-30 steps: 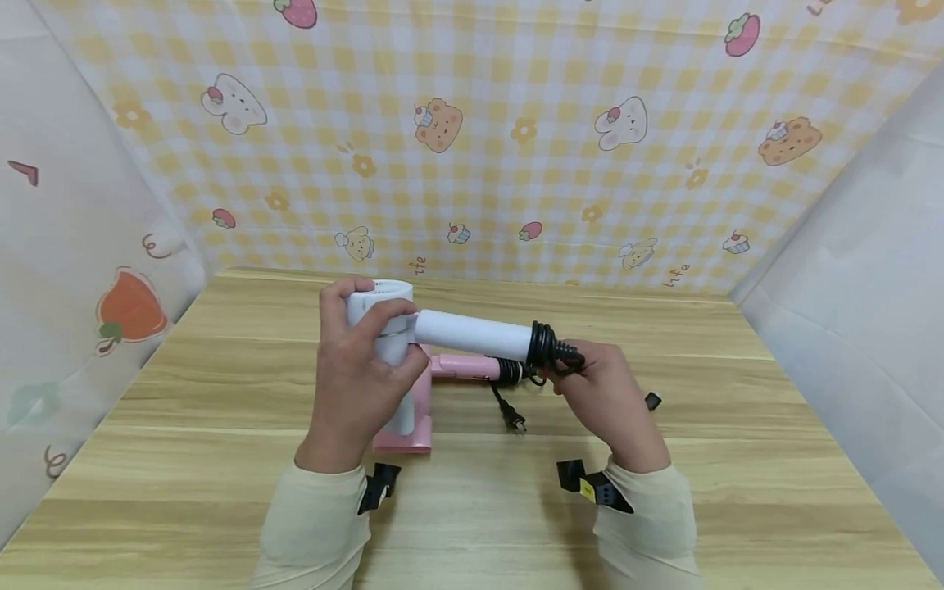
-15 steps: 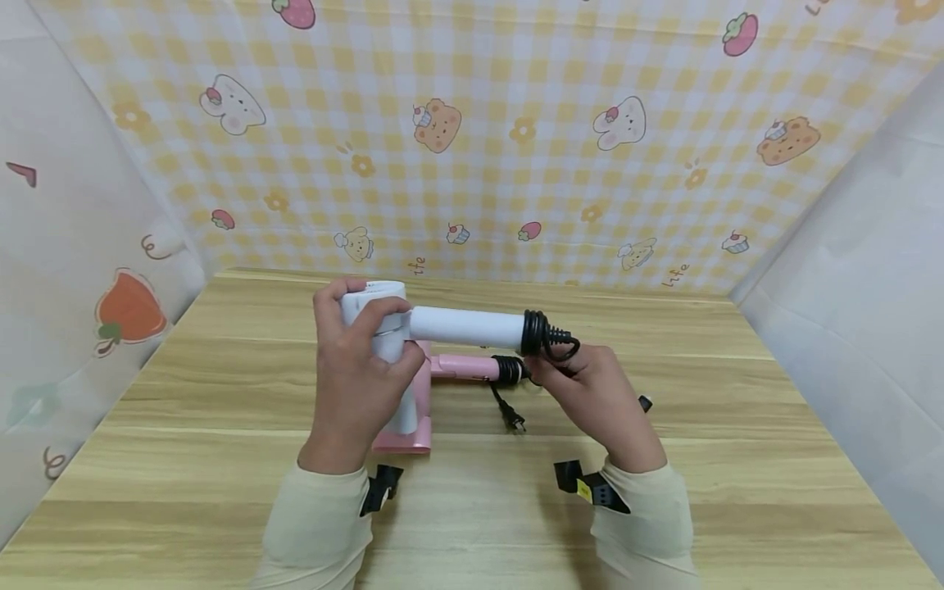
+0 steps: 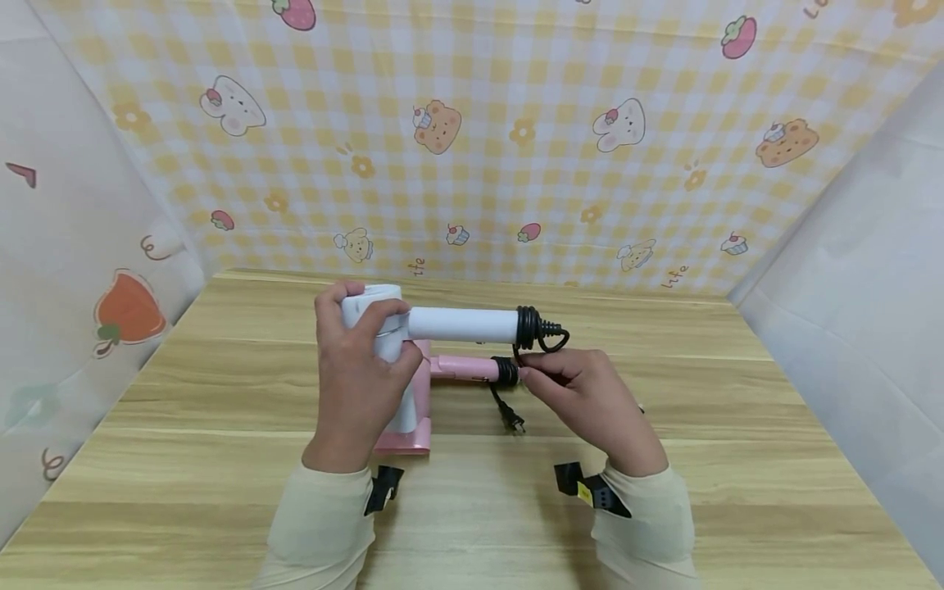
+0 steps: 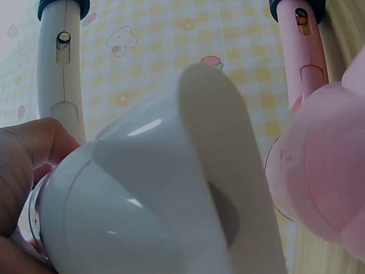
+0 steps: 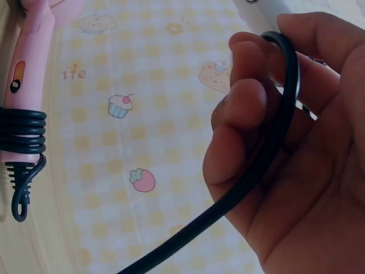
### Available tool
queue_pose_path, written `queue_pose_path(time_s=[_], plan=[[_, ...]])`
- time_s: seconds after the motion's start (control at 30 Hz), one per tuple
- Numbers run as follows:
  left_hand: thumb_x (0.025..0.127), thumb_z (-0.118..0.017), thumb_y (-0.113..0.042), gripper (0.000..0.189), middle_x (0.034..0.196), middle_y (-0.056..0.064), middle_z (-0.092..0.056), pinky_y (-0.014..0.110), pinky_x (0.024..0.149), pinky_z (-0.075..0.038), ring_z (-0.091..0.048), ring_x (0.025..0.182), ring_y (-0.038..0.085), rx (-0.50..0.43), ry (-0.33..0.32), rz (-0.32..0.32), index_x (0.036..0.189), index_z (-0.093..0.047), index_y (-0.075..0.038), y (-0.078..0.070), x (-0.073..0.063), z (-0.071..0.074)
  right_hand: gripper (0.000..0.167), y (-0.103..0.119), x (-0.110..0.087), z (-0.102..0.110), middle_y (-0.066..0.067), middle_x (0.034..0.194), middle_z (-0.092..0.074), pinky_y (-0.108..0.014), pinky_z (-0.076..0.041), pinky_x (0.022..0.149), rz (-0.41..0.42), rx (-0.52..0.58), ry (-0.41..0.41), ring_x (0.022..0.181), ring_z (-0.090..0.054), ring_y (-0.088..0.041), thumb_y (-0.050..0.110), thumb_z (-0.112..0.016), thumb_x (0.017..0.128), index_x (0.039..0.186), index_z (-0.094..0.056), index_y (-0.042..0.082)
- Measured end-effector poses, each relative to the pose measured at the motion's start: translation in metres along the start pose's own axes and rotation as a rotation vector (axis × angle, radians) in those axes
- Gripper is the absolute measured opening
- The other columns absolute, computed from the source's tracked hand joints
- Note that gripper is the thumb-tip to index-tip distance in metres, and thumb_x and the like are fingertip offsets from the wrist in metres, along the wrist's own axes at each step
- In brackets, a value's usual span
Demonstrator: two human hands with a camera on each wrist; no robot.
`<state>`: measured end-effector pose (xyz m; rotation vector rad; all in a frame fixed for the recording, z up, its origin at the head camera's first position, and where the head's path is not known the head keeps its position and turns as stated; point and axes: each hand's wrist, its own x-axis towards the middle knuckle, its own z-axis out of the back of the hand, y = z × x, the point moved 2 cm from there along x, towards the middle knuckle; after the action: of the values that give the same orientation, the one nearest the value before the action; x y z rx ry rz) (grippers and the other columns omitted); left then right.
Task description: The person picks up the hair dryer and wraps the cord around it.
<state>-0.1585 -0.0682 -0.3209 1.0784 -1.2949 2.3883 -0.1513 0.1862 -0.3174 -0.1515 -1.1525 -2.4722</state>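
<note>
My left hand (image 3: 354, 373) grips the barrel of a white hair dryer (image 3: 465, 325) above the table, its handle pointing right. A black cord (image 3: 527, 328) is wound round the handle's end. My right hand (image 3: 593, 397) holds a length of this cord (image 5: 251, 177) just below that end; the right wrist view shows it running across curled fingers. Underneath lies a pink hair dryer (image 3: 465, 368), partly covered by the white one, with its own cord wound round its handle. The white dryer's wide nozzle (image 4: 142, 188) fills the left wrist view, apart from the pink barrel (image 4: 319, 160).
The pink dryer's plug (image 3: 514, 422) lies on the wooden table (image 3: 737, 459) in front of its handle. A yellow checkered cloth (image 3: 487, 147) hangs at the table's back edge. White cloths (image 3: 863, 180) hang at both sides.
My right hand has moved left with the cord, which now hangs from the handle's end. The white dryer has shifted slightly left and its handle has come level. The pink dryer stays put.
</note>
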Motion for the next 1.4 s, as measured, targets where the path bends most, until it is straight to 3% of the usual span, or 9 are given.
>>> queue_pose_path(time_s=[0.2,0.5,0.8,1.17,1.4], plan=[[0.067,-0.073,0.005,0.035,0.127,0.022,-0.038,0.049,0.088,-0.039,-0.041,0.117,0.038,0.027,0.000,-0.005,0.099,-0.071,-0.009,0.002,0.000,-0.001,0.012,0.004,-0.001,-0.001,0.009,0.066,-0.055,-0.025,-0.036,0.048,0.034,-0.009,0.025,0.050,-0.040,-0.006,0.014,-0.068,0.093,0.095,-0.077,0.022],[0.067,-0.073,0.003,0.033,0.129,0.023,-0.038,0.050,0.089,-0.038,-0.040,0.116,0.041,0.069,0.009,0.004,0.098,-0.071,-0.010,0.004,-0.001,-0.003,0.015,0.006,-0.003,-0.002,0.009,0.075,-0.061,-0.027,-0.045,0.055,0.034,-0.021,0.042,0.062,-0.053,-0.010,0.008,-0.068,0.091,0.085,-0.069,0.021],[0.067,-0.074,0.004,0.034,0.130,0.024,-0.038,0.052,0.090,-0.038,-0.040,0.116,0.043,0.104,0.016,-0.002,0.099,-0.072,-0.009,0.005,-0.001,-0.003,0.020,0.008,-0.005,-0.001,0.008,0.084,-0.065,-0.029,-0.048,0.060,0.054,-0.004,0.041,0.070,-0.057,-0.011,0.000,-0.063,0.089,0.088,-0.068,0.020],[0.067,-0.076,0.003,0.034,0.130,0.022,-0.039,0.050,0.087,-0.041,-0.040,0.114,0.043,0.135,0.052,-0.013,0.099,-0.073,-0.009,0.004,-0.001,-0.004,0.015,0.011,-0.005,0.006,0.009,0.079,-0.063,-0.027,-0.043,0.055,0.164,-0.053,-0.117,0.064,-0.052,-0.010,0.001,-0.066,0.091,0.095,-0.071,0.015],[0.067,-0.077,0.002,0.033,0.130,0.022,-0.040,0.050,0.086,-0.042,-0.040,0.114,0.043,0.140,0.067,-0.040,0.098,-0.073,-0.009,0.003,-0.001,-0.005,0.012,0.011,-0.004,0.008,0.005,0.080,-0.066,-0.027,-0.045,0.055,0.158,-0.054,-0.195,0.064,-0.055,-0.010,0.002,-0.070,0.090,0.097,-0.071,0.012]])
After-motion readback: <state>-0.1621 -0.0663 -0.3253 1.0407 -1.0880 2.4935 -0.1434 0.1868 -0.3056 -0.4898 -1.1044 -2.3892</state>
